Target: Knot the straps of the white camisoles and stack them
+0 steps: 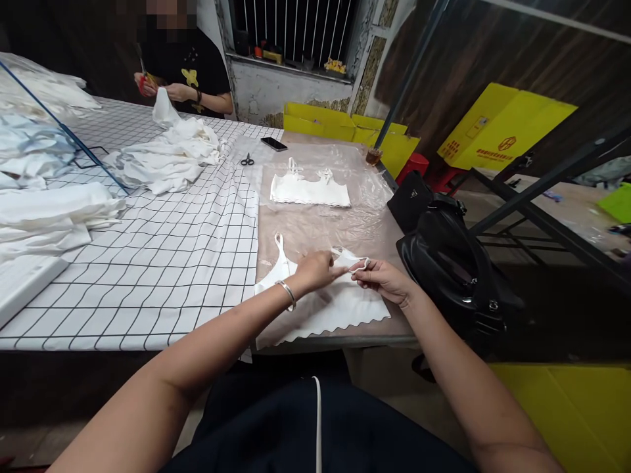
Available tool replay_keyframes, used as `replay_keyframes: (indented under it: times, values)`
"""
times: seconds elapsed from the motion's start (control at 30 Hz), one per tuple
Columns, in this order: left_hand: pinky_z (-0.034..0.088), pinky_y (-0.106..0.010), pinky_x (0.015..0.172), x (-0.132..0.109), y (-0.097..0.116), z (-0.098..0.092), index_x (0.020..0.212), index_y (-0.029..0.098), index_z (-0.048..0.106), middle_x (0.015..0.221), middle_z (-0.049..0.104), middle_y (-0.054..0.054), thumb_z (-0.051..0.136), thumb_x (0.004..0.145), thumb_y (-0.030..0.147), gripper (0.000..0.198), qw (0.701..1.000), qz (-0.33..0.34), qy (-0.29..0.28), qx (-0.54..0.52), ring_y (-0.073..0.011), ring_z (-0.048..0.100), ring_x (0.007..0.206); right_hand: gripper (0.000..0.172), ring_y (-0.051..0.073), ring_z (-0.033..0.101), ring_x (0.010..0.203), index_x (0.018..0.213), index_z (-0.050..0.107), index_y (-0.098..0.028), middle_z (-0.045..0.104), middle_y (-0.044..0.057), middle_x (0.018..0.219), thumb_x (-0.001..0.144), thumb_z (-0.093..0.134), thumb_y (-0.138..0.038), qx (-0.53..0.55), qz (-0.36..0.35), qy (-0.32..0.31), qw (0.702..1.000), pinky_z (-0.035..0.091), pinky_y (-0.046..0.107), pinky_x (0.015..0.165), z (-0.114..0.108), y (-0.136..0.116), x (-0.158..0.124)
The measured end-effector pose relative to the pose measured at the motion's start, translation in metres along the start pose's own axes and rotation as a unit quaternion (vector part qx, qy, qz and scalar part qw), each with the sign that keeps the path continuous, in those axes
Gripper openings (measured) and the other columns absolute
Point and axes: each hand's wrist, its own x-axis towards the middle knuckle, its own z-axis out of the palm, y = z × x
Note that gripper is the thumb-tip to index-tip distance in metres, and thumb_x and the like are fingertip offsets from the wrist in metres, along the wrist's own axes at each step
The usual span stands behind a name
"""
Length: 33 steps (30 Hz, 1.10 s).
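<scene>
Work on the white garment point(340, 309) looks partway through: it lies spread flat at the near edge of the table point(315, 226), scalloped hem toward that edge, straps toward the far one. The right hand point(384, 281) pinches one thin strap point(363, 265) between its fingertips. The left hand point(318, 269) reaches in over the garment with a finger at the same strap; whether it grasps the strap too, I cannot tell. The other strap point(279, 242) stands out as a loop, clear of the fingers. Farther in lies a folded white garment point(310, 192), straps gathered on its far side; it seems further along, while the near one is not folded and the handling of its strap is unfinished.

Checked cloth point(207, 263) covers the table's left part; clear plastic overlies much of the brown right part. Small scissors point(247, 159) and a phone point(274, 144) rest toward the far edge, and heaped white fabric point(162, 161) lies to the left. A black bag point(444, 256) sits by the right edge. Across the far-left corner another person point(207, 72) holds red-handled scissors point(142, 82) and fabric. Behind are a barred window point(296, 26) and yellow boxes point(315, 121).
</scene>
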Motion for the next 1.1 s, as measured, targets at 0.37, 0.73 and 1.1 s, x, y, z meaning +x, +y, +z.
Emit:
replay_keyframes:
  times: [0.37,0.73,1.1]
  values:
    - [0.034,-0.046,0.094,-0.015,-0.004,0.025,0.107,0.02,0.062,0.108,0.067,-0.01,0.069,0.08,0.039,0.034,0.997,-0.018,-0.011,0.076,-0.0294,0.057,0.108,0.04,0.009,0.05,0.06,0.076,0.067,-0.016,0.065,0.001,0.072,0.053,0.087,-0.042,-0.028,-0.051,0.049,0.997,0.037,0.025,0.058,-0.002,0.003,0.017]
    - [0.032,-0.046,0.092,-0.016,-0.006,0.027,0.089,0.019,0.069,0.1,0.071,-0.008,0.069,0.078,0.028,0.014,0.999,-0.028,-0.011,0.043,-0.0301,0.057,0.106,0.038,0.013,0.051,0.066,0.076,0.06,-0.017,0.058,-0.002,0.069,0.06,0.08,-0.045,-0.128,-0.091,0.005,0.988,0.038,0.027,0.066,0.008,0.007,0.027]
    - [0.03,-0.044,0.092,-0.016,-0.01,0.032,0.079,0.018,0.074,0.088,0.072,-0.006,0.063,0.081,0.028,0.016,0.996,-0.038,0.043,-0.073,-0.0253,0.062,0.092,0.03,0.014,0.05,0.068,0.078,0.06,-0.018,0.055,-0.001,0.071,0.07,0.069,-0.045,-0.241,-0.109,-0.046,0.963,0.038,0.028,0.066,0.01,0.012,0.03]
